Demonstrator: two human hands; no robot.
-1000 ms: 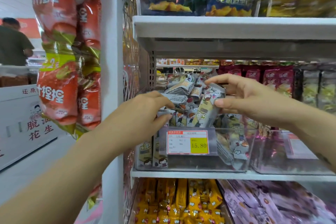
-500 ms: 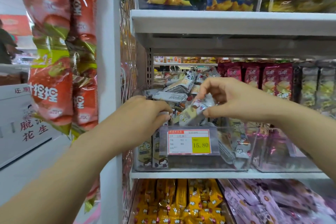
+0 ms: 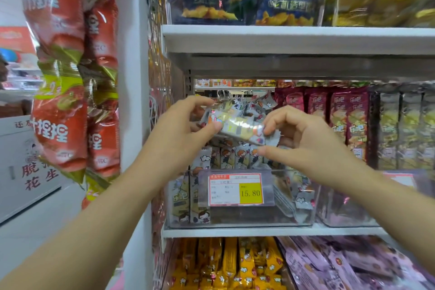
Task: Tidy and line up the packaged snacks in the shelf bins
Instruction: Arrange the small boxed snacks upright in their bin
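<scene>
head view: a shop shelf seen close up. a clear plastic bin point(image 3: 247, 216) sits on the middle shelf point(image 3: 259, 231), at its left end. both hands are raised in front of it.

between them they hold 1 small snack packet point(image 3: 237, 126), grey and cream with cartoon figures. it lies roughly level, dipping to the right, above the bin and clear of it.
- the left hand point(image 3: 186, 134) pinches the packet's left end, thumb below and fingers curled over the top.
- the right hand point(image 3: 303, 139) pinches the crimped right end between thumb and forefinger, with the other fingers loosely curled.

under the held packet, a row of upright packets point(image 3: 235, 156) of the same kind stands inside the bin. behind them, more lie in a loose heap point(image 3: 255, 103). at the bin's right side, a few slumped packets point(image 3: 299, 195) lean on the wall. a price label point(image 3: 235, 189) reading 15.80 is fixed to the front.

maroon packets point(image 3: 339, 115) stand to the right, yellow packets point(image 3: 226, 263) fill the shelf below, and red bags point(image 3: 61, 77) hang at the left.

likely risks:
- the wrapper looks slick and is held only by its ends, so a slack pinch could drop it into the heap or over the front wall.
- pressing it into the upright row could tip the neighbouring packets, which seem to have little to lean on.
- the heap behind could slide forward if it is knocked.
</scene>
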